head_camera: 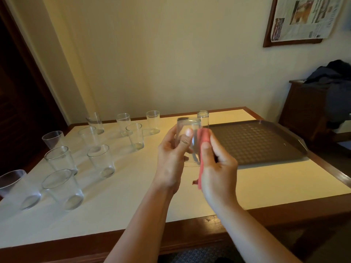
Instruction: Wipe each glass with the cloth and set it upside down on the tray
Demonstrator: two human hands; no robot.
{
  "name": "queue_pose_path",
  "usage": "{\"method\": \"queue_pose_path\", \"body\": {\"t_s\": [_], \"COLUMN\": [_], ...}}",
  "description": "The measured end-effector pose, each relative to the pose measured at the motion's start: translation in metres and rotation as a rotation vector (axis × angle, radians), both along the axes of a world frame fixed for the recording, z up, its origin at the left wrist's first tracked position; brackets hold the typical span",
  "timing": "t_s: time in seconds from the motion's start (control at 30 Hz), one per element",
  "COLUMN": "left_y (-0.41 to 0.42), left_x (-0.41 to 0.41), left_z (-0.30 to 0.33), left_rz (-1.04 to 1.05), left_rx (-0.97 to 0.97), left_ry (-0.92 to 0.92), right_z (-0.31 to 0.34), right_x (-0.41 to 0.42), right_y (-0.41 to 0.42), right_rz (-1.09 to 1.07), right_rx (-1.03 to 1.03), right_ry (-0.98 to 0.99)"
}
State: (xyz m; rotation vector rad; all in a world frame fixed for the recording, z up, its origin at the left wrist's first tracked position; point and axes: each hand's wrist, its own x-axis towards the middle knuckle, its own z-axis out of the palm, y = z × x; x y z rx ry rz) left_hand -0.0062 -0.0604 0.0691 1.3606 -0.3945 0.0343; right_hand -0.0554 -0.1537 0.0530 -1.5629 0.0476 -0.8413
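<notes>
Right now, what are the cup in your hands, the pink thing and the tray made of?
The held glass looks like clear, shiny glass, though clear plastic can't be ruled out. The pink cloth looks like soft fabric: it folds. The tray seems dark, matte plastic with a bumpy surface.

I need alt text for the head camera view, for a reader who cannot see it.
The left hand holds a clear glass upside down over a white table while the right hand presses a red cloth to it. Upright glasses stand left; a dark tray lies right.

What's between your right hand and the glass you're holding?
The pink cloth: in the head view, the right hand presses it against the side of the glass, which the left hand holds.
</notes>
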Motion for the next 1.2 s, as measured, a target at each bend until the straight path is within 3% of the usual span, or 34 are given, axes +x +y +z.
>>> {"method": "queue_pose_path", "body": {"t_s": [0.2, 0.4, 0.6, 0.8, 0.97, 1.13, 1.2], "left_y": [0.01, 0.009, 0.014, 0.005, 0.009, 0.004, 0.002], "left_x": [-0.002, 0.003, 0.0, -0.001, -0.002, -0.001, -0.003], "left_z": [0.0, -0.002, -0.008, -0.002, -0.007, -0.005, -0.007], "left_rz": [-0.212, 0.02, -0.249, -0.05, -0.28, -0.077, -0.096], "left_rx": [0.022, -0.019, 0.082, 0.039, 0.079, 0.069, 0.106], "left_ry": [0.118, 0.048, 0.148, 0.063, 0.19, 0.084, 0.081], "right_z": [0.006, -0.015, -0.004, -0.021, -0.009, -0.02, -0.025], "right_x": [0.013, -0.002, 0.007, -0.01, 0.002, -0.013, -0.012], "right_y": [-0.009, 0.011, -0.012, 0.01, -0.01, 0.005, 0.005], "right_rz": [-0.018, -0.004, -0.054, -0.044, -0.055, -0.045, -0.056], "right_rx": [0.137, 0.046, 0.142, 0.062, 0.163, 0.108, 0.103], "right_ry": [0.028, 0.025, 0.042, 0.051, 0.087, 0.068, 0.089]}}
